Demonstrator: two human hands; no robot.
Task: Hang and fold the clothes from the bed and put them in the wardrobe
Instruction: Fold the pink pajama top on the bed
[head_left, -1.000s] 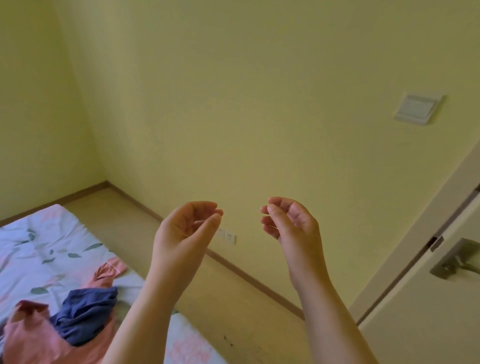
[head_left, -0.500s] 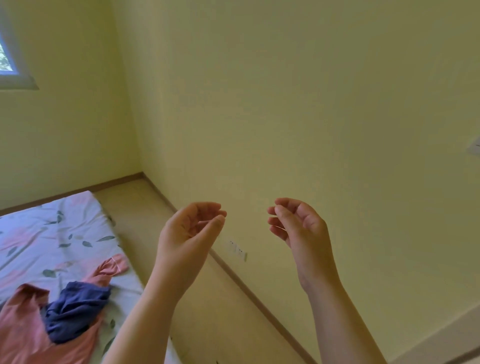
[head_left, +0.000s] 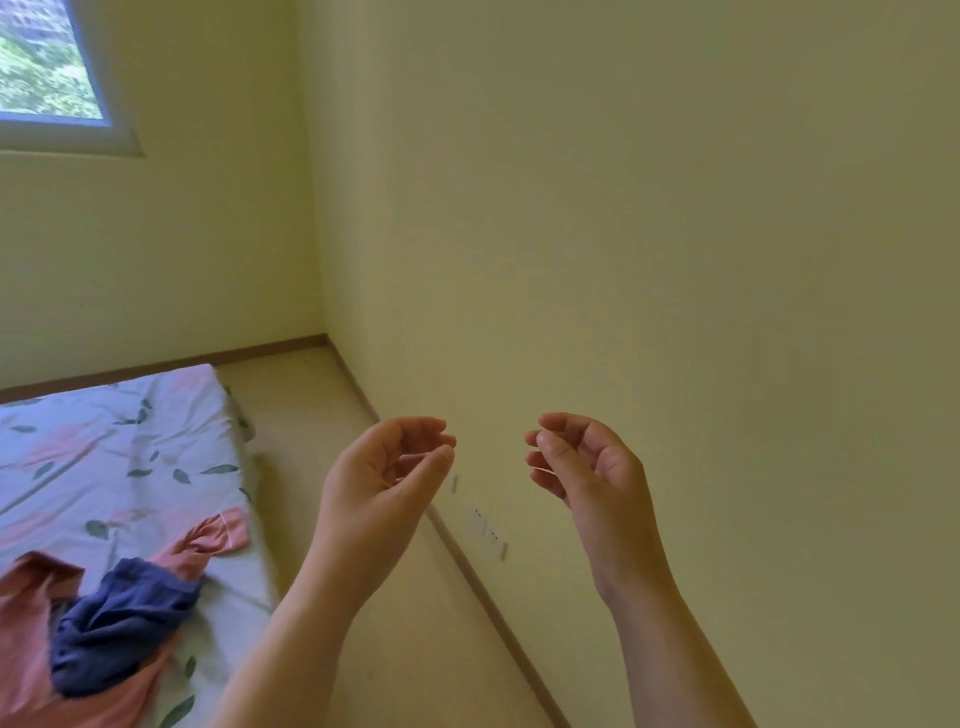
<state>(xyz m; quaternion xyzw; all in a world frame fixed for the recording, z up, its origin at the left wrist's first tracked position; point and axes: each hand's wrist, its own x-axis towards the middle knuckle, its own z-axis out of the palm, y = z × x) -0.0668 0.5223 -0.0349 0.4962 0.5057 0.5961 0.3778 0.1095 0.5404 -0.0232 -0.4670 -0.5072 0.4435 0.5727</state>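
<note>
Window (head_left: 47, 62) upper left, sockets (head_left: 488, 525) low on yellow wall (head_left: 675, 234)

Bed sheet (head_left: 78, 467) printed cloth; blue garment (head_left: 119, 623) soft cloth; wall (head_left: 675, 260) matt, smooth.

Nothing readable shows: no text, label, brand or number on the floral bed sheet (head_left: 104, 467), the pink garment (head_left: 208, 540), the dark blue garment (head_left: 119, 613) or the white wall socket (head_left: 488, 525).

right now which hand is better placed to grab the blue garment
Left, probably: the left hand is on the side of the bed, nearer the blue garment; the right hand is toward the wall. Both hold nothing.
</note>
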